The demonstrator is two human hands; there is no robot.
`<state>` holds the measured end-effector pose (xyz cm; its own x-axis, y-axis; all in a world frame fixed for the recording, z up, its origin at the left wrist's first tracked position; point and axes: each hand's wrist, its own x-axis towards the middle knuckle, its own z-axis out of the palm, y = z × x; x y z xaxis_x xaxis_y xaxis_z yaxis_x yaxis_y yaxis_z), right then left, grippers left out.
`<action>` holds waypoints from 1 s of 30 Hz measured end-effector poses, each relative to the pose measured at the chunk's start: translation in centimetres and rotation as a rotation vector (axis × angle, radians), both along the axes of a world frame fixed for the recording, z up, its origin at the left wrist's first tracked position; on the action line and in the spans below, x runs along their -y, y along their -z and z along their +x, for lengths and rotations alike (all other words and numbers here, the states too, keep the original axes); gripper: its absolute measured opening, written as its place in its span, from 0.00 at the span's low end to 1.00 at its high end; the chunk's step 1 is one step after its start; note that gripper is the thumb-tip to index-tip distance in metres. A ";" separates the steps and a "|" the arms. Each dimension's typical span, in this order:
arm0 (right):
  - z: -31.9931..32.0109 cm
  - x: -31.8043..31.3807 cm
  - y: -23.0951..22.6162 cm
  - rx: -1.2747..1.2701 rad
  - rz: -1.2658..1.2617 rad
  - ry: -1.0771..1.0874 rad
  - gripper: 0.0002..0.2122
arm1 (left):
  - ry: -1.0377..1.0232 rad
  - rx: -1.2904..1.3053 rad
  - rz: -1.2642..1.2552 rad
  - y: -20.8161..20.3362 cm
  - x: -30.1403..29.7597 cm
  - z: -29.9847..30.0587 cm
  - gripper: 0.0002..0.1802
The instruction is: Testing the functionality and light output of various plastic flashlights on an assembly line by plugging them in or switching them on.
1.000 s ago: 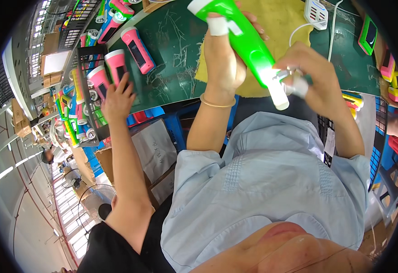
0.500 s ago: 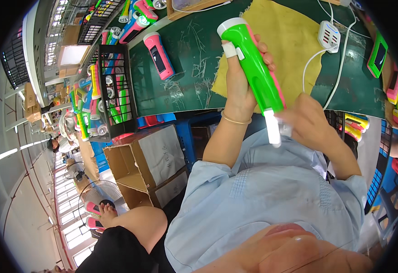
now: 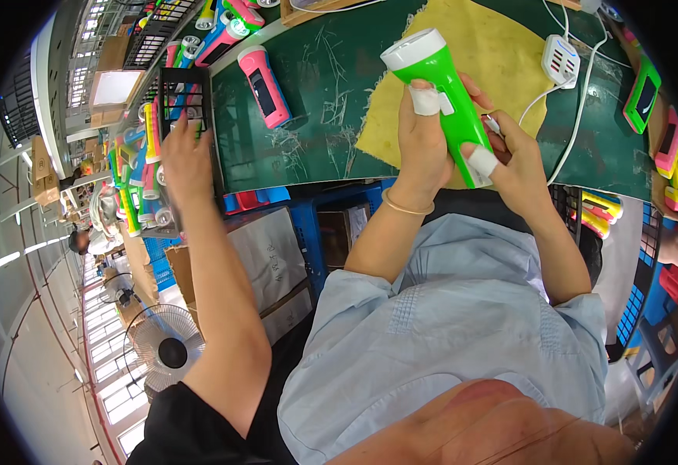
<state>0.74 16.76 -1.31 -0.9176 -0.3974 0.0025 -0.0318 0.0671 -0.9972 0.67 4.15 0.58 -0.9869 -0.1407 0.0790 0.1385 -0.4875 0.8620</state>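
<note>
A green flashlight (image 3: 460, 124) with a white head is held over the table's front edge, head up and tilted to the left. My left hand (image 3: 422, 151) wraps around its body below the head, a white wrap on the thumb. My right hand (image 3: 523, 167) closes on the tail end, its white-wrapped thumb pressed against the green shell. A white switch faces up between the hands. Beneath the flashlight lies a yellow cloth (image 3: 509, 39), and a pink flashlight (image 3: 263, 89) with a dark panel rests on the green table to the left.
A co-worker's hand (image 3: 188, 159) reaches over a black crate (image 3: 216, 170) of colourful flashlights. A white multi-port charger (image 3: 561, 60) with cables sits at the right, near a green-and-pink flashlight (image 3: 643, 97). Lower left stand a cardboard box (image 3: 180, 271) and a fan (image 3: 172, 353).
My right hand has moved up onto the tail end; the white strip sticking out there no longer shows. The co-worker's hand, earlier holding pink flashlights by the fan, is now at the crate.
</note>
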 end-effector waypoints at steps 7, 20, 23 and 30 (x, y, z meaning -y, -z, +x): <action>-0.6 -3.0 -0.4 0.031 0.045 0.009 0.14 | 0.053 0.084 0.016 -0.2 0.9 -0.3 0.11; -0.3 -4.5 -0.8 0.032 0.059 -0.012 0.14 | 0.119 0.174 0.012 0.0 -0.3 0.7 0.11; -0.4 -4.8 -0.7 0.059 0.053 -0.019 0.14 | 0.163 0.209 0.000 0.1 -0.5 1.1 0.12; -0.4 -5.1 -0.4 0.045 0.035 -0.030 0.14 | 0.208 0.280 0.016 0.4 -0.6 0.9 0.12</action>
